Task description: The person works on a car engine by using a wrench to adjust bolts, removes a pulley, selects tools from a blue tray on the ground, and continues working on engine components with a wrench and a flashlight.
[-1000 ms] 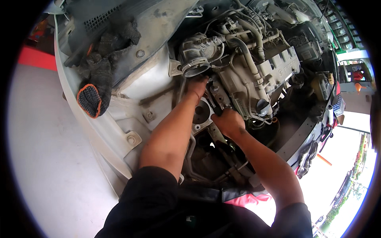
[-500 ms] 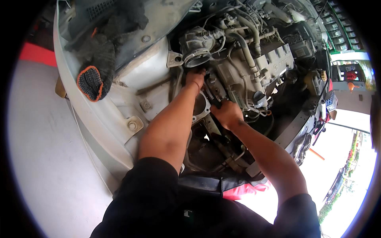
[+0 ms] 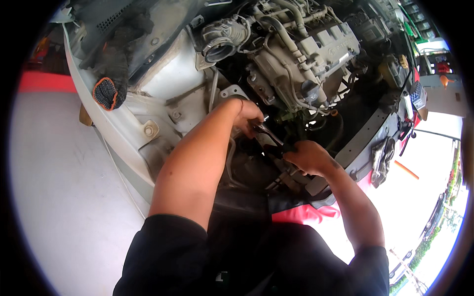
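Shiny steel ratchet-like tool with dark handle (image 3: 269, 132) held over the gap in the engine bay, between the grimy grey metal engine (image 3: 328, 52) and the bay's near edge. Bare left hand (image 3: 248, 117): grip pinching the tool's metal head end. Bare right hand (image 3: 310, 157): grip wrapped round the dark handle. Progress, as far as visible: ribbed dusty-black rubber intake duct (image 3: 224, 40) has its round mouth uncovered, nothing joined to it, so some disassembly looks done; pale metal bracket with holes (image 3: 233, 92) sits exposed beside the engine. Tool seems off any fastener; what's left can't be judged, small bolts too dark to check. Containers: translucent dirty reservoir with yellow cap (image 3: 393, 72) near the bay's right edge, cap on, level unreadable; blue-and-white cardboard box (image 3: 419, 95) past that edge, contents not visible. Dark grey knitted glove with orange cuff (image 3: 105, 93) lies by the left fender edge, cuff open, inside looks unfilled. Grey crumpled cloth-like item (image 3: 381, 160) hangs at the right edge, kind unclear.
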A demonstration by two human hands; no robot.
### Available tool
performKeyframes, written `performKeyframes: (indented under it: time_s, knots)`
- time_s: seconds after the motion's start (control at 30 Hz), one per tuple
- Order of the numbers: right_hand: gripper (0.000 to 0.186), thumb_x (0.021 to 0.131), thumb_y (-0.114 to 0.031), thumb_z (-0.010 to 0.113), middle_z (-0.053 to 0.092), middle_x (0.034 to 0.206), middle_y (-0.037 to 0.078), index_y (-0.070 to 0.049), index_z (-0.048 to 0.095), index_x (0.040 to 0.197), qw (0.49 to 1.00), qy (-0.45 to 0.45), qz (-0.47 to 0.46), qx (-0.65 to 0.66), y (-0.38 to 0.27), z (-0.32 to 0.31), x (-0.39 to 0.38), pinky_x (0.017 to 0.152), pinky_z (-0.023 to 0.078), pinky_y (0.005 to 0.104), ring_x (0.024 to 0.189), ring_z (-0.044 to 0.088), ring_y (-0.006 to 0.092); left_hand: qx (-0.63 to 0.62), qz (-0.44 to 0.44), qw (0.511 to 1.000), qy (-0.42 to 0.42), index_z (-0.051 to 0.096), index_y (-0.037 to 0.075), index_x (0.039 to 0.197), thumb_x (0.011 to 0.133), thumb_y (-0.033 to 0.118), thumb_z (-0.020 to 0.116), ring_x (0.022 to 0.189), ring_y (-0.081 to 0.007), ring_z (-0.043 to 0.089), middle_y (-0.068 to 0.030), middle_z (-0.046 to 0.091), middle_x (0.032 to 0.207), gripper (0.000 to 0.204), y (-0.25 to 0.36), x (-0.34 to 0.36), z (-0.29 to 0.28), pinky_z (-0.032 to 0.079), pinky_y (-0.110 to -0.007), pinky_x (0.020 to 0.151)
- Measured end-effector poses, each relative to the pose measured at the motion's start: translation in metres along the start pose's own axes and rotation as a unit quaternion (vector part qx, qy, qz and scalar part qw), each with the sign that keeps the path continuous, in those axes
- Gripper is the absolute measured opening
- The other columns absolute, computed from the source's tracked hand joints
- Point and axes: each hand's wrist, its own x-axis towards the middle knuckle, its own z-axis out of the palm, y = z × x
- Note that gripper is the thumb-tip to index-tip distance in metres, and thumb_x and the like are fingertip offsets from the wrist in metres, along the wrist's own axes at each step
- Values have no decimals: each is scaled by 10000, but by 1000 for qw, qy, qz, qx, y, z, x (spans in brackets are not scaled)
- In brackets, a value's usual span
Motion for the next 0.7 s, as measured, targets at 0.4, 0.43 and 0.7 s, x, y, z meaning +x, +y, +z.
performKeyframes:
  time_s: [0.4,0.43,0.7]
  knots:
    - [466,867,-436,577,695,1020,209,-9,709,999,985,133,31,-104,45,9,50,871,528,433,996,666,361,-200,130,971,30,579,-34,1081,889,104,556,853,-324,659,-181,640,980,238,3,103,47,584,-458,760]
    - [459,869,-431,577,696,1011,212,-10,710,998,985,129,33,-108,47,9,51,863,531,434,990,668,362,-250,132,959,28,578,-34,1077,892,104,552,874,-327,655,-182,637,987,233,-1,106,49,581,-470,775]
    - [423,877,-375,554,687,985,235,14,691,974,982,-2,80,-173,64,14,78,858,526,469,961,665,385,-453,214,864,57,592,-14,1070,917,145,528,931,-323,631,-161,631,1008,230,-23,133,70,553,-514,841]
